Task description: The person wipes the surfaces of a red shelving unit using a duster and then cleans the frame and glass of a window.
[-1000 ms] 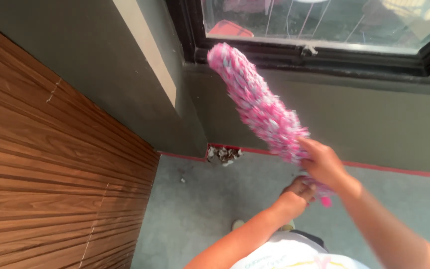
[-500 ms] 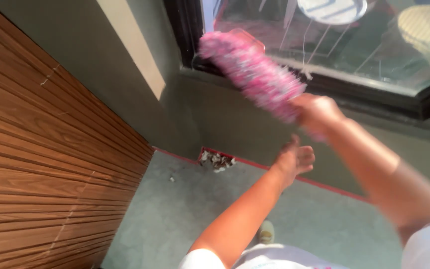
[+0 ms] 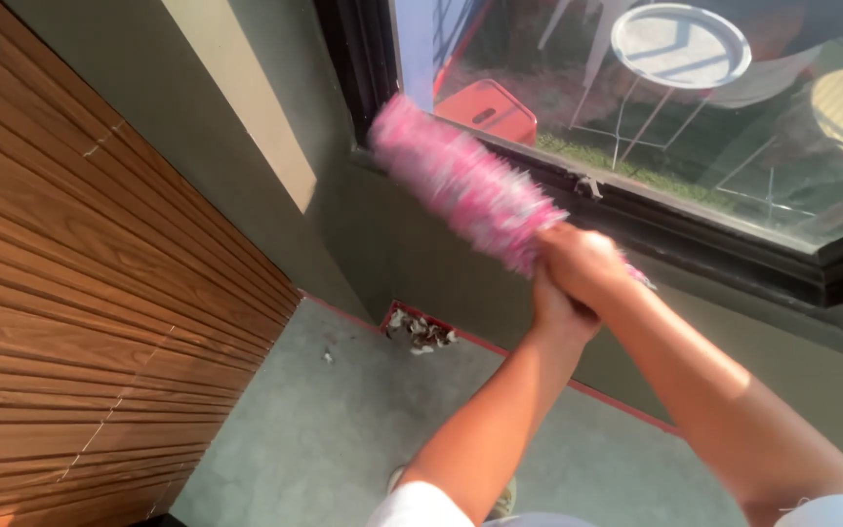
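Observation:
A fluffy pink and white duster [image 3: 461, 183] points up and to the left, its head blurred against the black window frame [image 3: 636, 220]. My right hand [image 3: 582, 262] is closed around its handle at the lower end. My left hand [image 3: 556, 310] sits just under the right one, pressed against it, and whether it also grips the handle is hidden.
A wooden slatted wall [image 3: 80, 332] fills the left. A grey-green wall with a beige strip [image 3: 246, 107] meets it at the corner. Small white debris [image 3: 420, 332] lies on the grey floor by the wall. Through the glass stand a round white table [image 3: 680, 44] and a red stool [image 3: 490, 109].
The duster has swung upward toward the window's lower left corner. My left hand has risen from below and joined my right hand at the handle.

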